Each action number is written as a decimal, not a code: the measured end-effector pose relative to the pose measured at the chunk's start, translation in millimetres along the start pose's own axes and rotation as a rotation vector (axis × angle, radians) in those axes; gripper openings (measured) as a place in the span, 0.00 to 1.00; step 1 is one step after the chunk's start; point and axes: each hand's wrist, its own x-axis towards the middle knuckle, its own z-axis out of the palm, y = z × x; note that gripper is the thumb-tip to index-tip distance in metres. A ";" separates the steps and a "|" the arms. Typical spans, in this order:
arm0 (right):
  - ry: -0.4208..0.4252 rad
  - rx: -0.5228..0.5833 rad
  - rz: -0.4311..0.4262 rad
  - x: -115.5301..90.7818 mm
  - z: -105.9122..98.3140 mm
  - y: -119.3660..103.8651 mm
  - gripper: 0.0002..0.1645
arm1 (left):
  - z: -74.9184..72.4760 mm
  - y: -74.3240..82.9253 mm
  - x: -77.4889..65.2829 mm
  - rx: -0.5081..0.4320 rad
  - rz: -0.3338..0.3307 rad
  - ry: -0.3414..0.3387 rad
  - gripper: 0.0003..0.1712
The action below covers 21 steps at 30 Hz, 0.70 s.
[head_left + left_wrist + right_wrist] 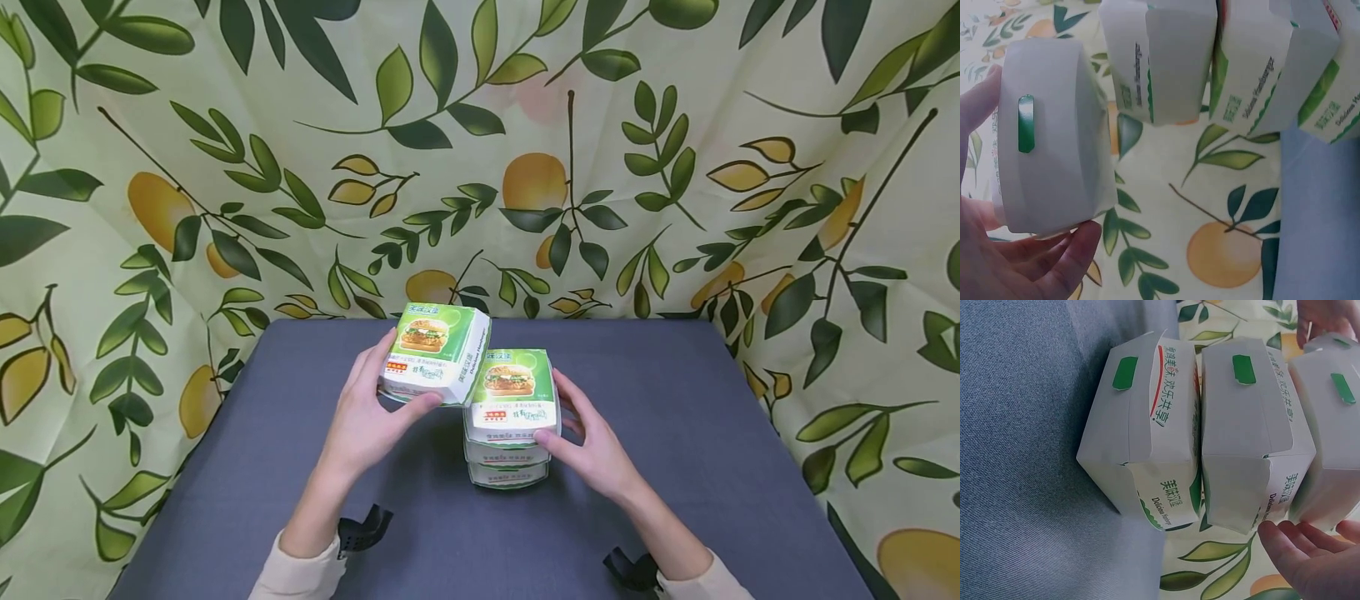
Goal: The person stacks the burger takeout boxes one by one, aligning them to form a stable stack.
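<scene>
My left hand [369, 427] grips a green-and-white burger box [435, 354], thumb at its front and fingers along its left side. This box is tilted and raised beside the top of a stack of three similar boxes [510, 457]; its right edge overlaps the top box [517, 408] in the head view. At the stack's right side is my right hand [600, 458], its thumb on the top box's front corner and its loosely extended fingers against the side. The left wrist view shows the held box's white end with a green tab [1026, 125].
The stack stands on a table with a dark blue-grey cloth [645, 358]. Behind the table hangs a leaf-and-fruit patterned curtain [465, 167]. Black straps [364, 528] are on both wrists, near the light sleeves [300, 571].
</scene>
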 end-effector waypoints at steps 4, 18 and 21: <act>-0.001 -0.002 0.006 0.9 0.8 -2.0 0.52 | 3.6 3.9 -0.6 0.019 0.016 0.001 0.60; 0.000 -0.004 0.012 1.6 1.3 -2.0 0.51 | 16.9 11.9 -1.4 0.036 0.006 -0.037 0.61; 0.000 0.003 0.007 2.4 1.5 -1.4 0.51 | 19.5 14.7 -1.7 0.029 0.013 -0.047 0.60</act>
